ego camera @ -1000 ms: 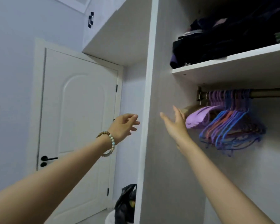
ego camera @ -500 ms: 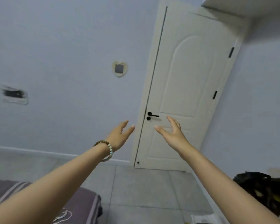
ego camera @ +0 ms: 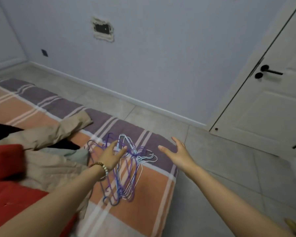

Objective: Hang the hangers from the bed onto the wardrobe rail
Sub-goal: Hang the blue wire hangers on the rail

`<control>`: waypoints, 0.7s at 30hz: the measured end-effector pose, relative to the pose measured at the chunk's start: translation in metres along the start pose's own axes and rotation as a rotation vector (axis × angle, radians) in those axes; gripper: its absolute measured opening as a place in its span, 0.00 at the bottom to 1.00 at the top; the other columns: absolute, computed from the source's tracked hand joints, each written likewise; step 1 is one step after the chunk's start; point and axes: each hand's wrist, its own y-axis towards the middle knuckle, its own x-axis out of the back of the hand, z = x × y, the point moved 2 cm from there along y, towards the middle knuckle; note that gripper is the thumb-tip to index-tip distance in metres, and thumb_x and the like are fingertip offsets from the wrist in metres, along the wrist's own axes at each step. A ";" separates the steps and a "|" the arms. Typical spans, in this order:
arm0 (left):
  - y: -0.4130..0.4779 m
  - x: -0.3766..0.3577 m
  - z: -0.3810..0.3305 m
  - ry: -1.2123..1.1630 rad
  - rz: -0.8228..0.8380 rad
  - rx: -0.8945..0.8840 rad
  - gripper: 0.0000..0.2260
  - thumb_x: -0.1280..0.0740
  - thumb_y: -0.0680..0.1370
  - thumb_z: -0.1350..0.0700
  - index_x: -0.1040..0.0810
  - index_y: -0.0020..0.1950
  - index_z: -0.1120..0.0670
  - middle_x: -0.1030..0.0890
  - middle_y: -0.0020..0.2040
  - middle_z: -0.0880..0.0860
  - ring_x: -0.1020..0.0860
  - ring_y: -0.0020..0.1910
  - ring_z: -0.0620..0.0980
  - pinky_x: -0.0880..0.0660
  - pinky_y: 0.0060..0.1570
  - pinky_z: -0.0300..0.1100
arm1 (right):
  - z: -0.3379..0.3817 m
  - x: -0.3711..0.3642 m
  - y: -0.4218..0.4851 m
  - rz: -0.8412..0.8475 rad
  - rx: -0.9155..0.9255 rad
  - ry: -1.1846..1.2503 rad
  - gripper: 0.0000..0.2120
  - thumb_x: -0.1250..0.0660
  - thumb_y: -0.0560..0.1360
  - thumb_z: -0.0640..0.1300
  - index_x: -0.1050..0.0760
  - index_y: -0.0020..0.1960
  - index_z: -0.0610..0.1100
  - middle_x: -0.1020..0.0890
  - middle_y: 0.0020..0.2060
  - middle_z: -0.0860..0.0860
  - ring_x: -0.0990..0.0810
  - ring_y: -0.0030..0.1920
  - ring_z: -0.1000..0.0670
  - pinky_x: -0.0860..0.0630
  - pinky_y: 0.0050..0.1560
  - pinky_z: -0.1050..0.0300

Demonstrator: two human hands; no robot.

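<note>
My left hand (ego camera: 111,156) is hovering loose and empty just over the hangers (ego camera: 126,178) tangled on the bed (ego camera: 149,199); right hand (ego camera: 179,155) spreading empty beside them. I'm thinking: pinch the bunched hooks (ego camera: 144,157), lift together.

Hangers (ego camera: 121,190) piled on bed (ego camera: 152,194) near its corner. Blanket (ego camera: 46,134) left of pile. Left hand (ego camera: 112,155) over pile, right hand (ego camera: 179,154) to its right. Door (ego camera: 263,117) far right, wall (ego camera: 161,57) behind bed.

Locate bed (ego camera: 152,194): striped sheet (orange, purple, white bands). Tangled pile of wire hangers (ego camera: 126,178) lies near its corner. To your left on bed: beige blanket (ego camera: 58,130), red cloth (ego camera: 5,159), grey-green cloth (ego camera: 79,153).
</note>
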 end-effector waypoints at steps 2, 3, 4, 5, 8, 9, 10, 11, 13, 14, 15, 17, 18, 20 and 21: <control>0.007 0.002 0.052 -0.045 -0.019 0.110 0.33 0.34 0.74 0.42 0.39 0.73 0.57 0.33 0.71 0.58 0.34 0.70 0.55 0.36 0.68 0.46 | -0.022 -0.045 0.014 0.053 -0.035 -0.007 0.37 0.32 0.72 0.54 0.44 0.75 0.46 0.43 0.75 0.49 0.41 0.74 0.49 0.41 0.70 0.56; 0.010 0.001 0.077 -0.055 -0.025 0.156 0.32 0.34 0.74 0.43 0.39 0.73 0.57 0.33 0.71 0.59 0.33 0.70 0.56 0.36 0.68 0.47 | -0.032 -0.065 0.019 0.078 -0.059 -0.003 0.36 0.31 0.72 0.53 0.43 0.75 0.46 0.41 0.74 0.48 0.40 0.73 0.49 0.41 0.69 0.57; 0.012 -0.002 0.100 -0.056 -0.029 0.201 0.30 0.35 0.75 0.45 0.38 0.72 0.58 0.33 0.71 0.59 0.33 0.70 0.56 0.36 0.69 0.47 | -0.043 -0.084 0.024 0.105 -0.085 -0.001 0.36 0.31 0.72 0.53 0.42 0.74 0.45 0.40 0.73 0.48 0.38 0.73 0.49 0.40 0.68 0.58; 0.014 -0.005 0.122 -0.059 -0.036 0.235 0.29 0.35 0.76 0.47 0.38 0.72 0.58 0.34 0.72 0.59 0.34 0.70 0.56 0.37 0.69 0.47 | -0.055 -0.103 0.028 0.132 -0.105 0.001 0.35 0.31 0.72 0.52 0.41 0.73 0.45 0.37 0.73 0.48 0.37 0.72 0.49 0.39 0.67 0.58; 0.017 -0.018 0.177 -0.086 -0.045 0.311 0.29 0.34 0.76 0.49 0.38 0.73 0.59 0.35 0.73 0.58 0.36 0.72 0.54 0.40 0.71 0.44 | -0.089 -0.154 0.038 0.190 -0.156 0.020 0.32 0.29 0.72 0.49 0.38 0.71 0.43 0.33 0.71 0.47 0.34 0.70 0.49 0.37 0.68 0.58; 0.018 -0.023 0.191 -0.093 -0.038 0.314 0.31 0.34 0.75 0.48 0.40 0.74 0.58 0.36 0.73 0.57 0.37 0.72 0.53 0.41 0.71 0.44 | -0.100 -0.169 0.041 0.199 -0.175 0.027 0.32 0.29 0.72 0.48 0.37 0.71 0.41 0.32 0.70 0.46 0.32 0.69 0.49 0.37 0.67 0.60; 0.019 -0.029 0.205 -0.100 -0.029 0.319 0.34 0.34 0.74 0.46 0.42 0.74 0.56 0.37 0.74 0.55 0.38 0.73 0.53 0.42 0.72 0.44 | -0.110 -0.183 0.044 0.210 -0.199 0.036 0.31 0.29 0.72 0.46 0.36 0.70 0.40 0.31 0.69 0.46 0.31 0.67 0.50 0.36 0.64 0.63; 0.021 -0.034 0.216 -0.104 -0.022 0.333 0.37 0.35 0.71 0.43 0.43 0.75 0.55 0.38 0.74 0.55 0.38 0.73 0.53 0.42 0.72 0.45 | -0.120 -0.196 0.047 0.221 -0.217 0.051 0.29 0.29 0.72 0.45 0.35 0.69 0.39 0.29 0.67 0.45 0.29 0.64 0.51 0.35 0.60 0.65; 0.024 -0.045 0.237 -0.111 -0.010 0.374 0.40 0.37 0.68 0.40 0.44 0.75 0.56 0.39 0.75 0.56 0.37 0.73 0.55 0.40 0.71 0.46 | -0.140 -0.222 0.054 0.246 -0.265 0.094 0.29 0.30 0.73 0.43 0.36 0.70 0.38 0.29 0.67 0.45 0.28 0.63 0.50 0.33 0.54 0.67; 0.027 -0.050 0.247 -0.107 -0.004 0.404 0.38 0.36 0.71 0.42 0.43 0.75 0.58 0.39 0.74 0.57 0.37 0.72 0.56 0.39 0.71 0.46 | -0.149 -0.234 0.057 0.257 -0.290 0.103 0.28 0.30 0.73 0.42 0.36 0.70 0.38 0.29 0.67 0.44 0.28 0.64 0.49 0.32 0.52 0.68; 0.030 -0.056 0.257 -0.102 -0.003 0.433 0.34 0.35 0.74 0.44 0.43 0.74 0.59 0.39 0.74 0.58 0.37 0.72 0.56 0.39 0.70 0.46 | -0.158 -0.245 0.060 0.263 -0.301 0.117 0.28 0.31 0.73 0.42 0.36 0.70 0.38 0.29 0.68 0.44 0.28 0.64 0.49 0.32 0.51 0.70; 0.038 -0.066 0.277 -0.107 -0.005 0.465 0.29 0.38 0.78 0.49 0.43 0.74 0.60 0.39 0.74 0.59 0.37 0.72 0.56 0.40 0.70 0.46 | -0.174 -0.267 0.066 0.267 -0.319 0.165 0.27 0.31 0.73 0.39 0.35 0.70 0.37 0.29 0.67 0.43 0.27 0.60 0.51 0.30 0.46 0.75; 0.041 -0.070 0.284 -0.111 0.001 0.471 0.29 0.38 0.78 0.49 0.43 0.74 0.60 0.38 0.74 0.58 0.37 0.72 0.56 0.40 0.71 0.46 | -0.181 -0.277 0.069 0.270 -0.333 0.193 0.27 0.31 0.74 0.38 0.35 0.70 0.37 0.28 0.67 0.43 0.27 0.59 0.52 0.29 0.47 0.74; 0.048 -0.077 0.300 -0.123 -0.007 0.477 0.31 0.36 0.76 0.46 0.41 0.73 0.60 0.35 0.73 0.58 0.35 0.71 0.56 0.39 0.70 0.47 | -0.194 -0.297 0.075 0.275 -0.350 0.231 0.25 0.32 0.74 0.36 0.35 0.70 0.38 0.28 0.67 0.43 0.26 0.57 0.51 0.28 0.52 0.64; 0.050 -0.080 0.306 -0.121 -0.012 0.484 0.31 0.36 0.75 0.45 0.39 0.72 0.60 0.33 0.72 0.59 0.34 0.70 0.56 0.38 0.70 0.48 | -0.198 -0.305 0.078 0.280 -0.352 0.243 0.25 0.33 0.74 0.35 0.35 0.70 0.38 0.27 0.67 0.43 0.26 0.56 0.52 0.29 0.53 0.62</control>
